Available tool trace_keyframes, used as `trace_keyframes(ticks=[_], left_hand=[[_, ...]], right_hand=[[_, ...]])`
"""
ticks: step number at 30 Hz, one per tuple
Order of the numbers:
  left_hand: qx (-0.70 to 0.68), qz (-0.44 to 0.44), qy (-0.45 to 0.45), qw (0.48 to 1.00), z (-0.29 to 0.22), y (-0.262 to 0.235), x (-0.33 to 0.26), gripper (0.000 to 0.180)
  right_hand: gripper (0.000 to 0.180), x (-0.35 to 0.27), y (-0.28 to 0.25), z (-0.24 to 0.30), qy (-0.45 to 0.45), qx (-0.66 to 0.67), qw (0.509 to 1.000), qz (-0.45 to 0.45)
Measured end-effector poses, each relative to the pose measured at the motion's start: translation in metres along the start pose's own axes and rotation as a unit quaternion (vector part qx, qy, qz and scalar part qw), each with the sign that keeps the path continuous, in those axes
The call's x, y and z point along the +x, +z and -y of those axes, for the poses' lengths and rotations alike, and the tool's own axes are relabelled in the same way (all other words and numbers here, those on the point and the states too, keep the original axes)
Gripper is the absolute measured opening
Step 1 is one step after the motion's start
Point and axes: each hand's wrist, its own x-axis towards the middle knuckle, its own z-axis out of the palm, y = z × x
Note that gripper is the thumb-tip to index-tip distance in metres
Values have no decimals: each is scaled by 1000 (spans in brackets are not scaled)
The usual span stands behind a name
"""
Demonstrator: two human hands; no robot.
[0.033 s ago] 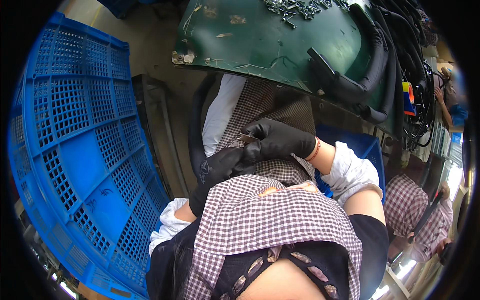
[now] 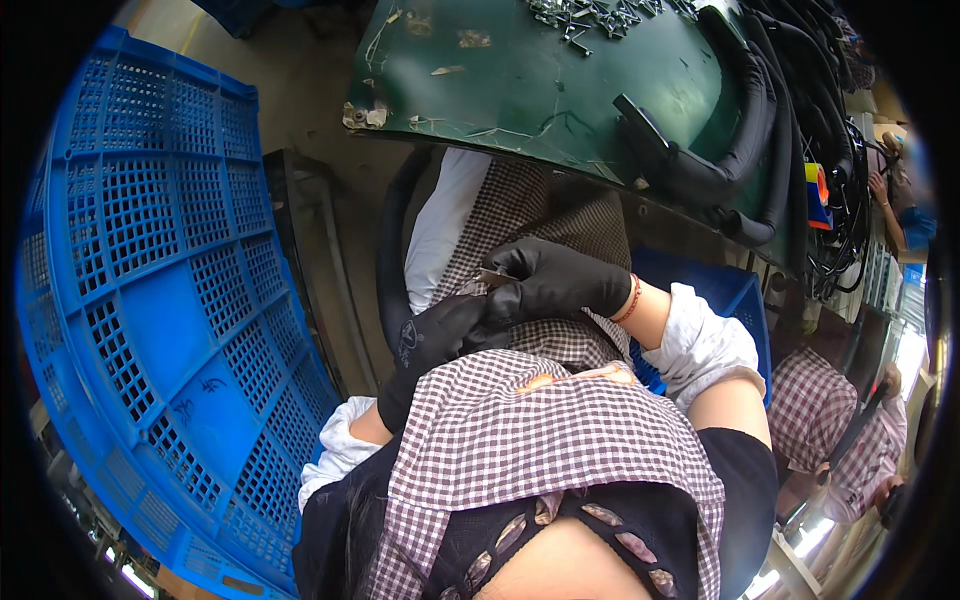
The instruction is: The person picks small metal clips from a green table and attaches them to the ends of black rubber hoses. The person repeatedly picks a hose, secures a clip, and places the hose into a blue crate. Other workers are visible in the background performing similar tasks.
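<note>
Both my hands wear black gloves and meet over my lap, above the checked apron (image 2: 560, 425). My right hand (image 2: 565, 280) is closed, its fingertips pinching one edge of a small, thin brownish piece (image 2: 494, 277); its kind is too small to tell. Lower and to the left, my left hand (image 2: 440, 330) is closed against the right hand's fingers. Its fingertips are partly covered, so what it grips cannot be made out. A curved black foam-covered tube (image 2: 393, 240) passes beside my left leg, its lower end hidden behind the left glove.
Ahead stands a green table (image 2: 500, 85) with a pile of screws (image 2: 590, 18) and black foam-covered tubes (image 2: 745, 150) on it. Tall blue crates (image 2: 160, 300) rise at my left. Another blue crate (image 2: 735, 295) sits by my right forearm. A person in checked cloth (image 2: 815, 410) is at far right.
</note>
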Motion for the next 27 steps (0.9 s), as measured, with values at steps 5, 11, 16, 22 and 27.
trace_keyframes(ticks=[5,11,16,22,27], left_hand=[[11,-59,39,997,-14,-6,8,59],[-101,-54,-10,993,-25,-11,10,55],[-89,-45,30,995,-18,-7,10,54],[-73,-30,27,997,-15,-2,3,55],[-32,78,-39,996,-13,0,8,39]], right_hand=[[35,-18,-6,18,-18,-316,947,-63],[21,-47,-8,49,-47,-433,897,-74],[17,-44,-6,69,-52,-518,854,-5],[15,-34,-6,87,21,-572,817,70],[14,-27,-4,85,-17,-588,803,93]])
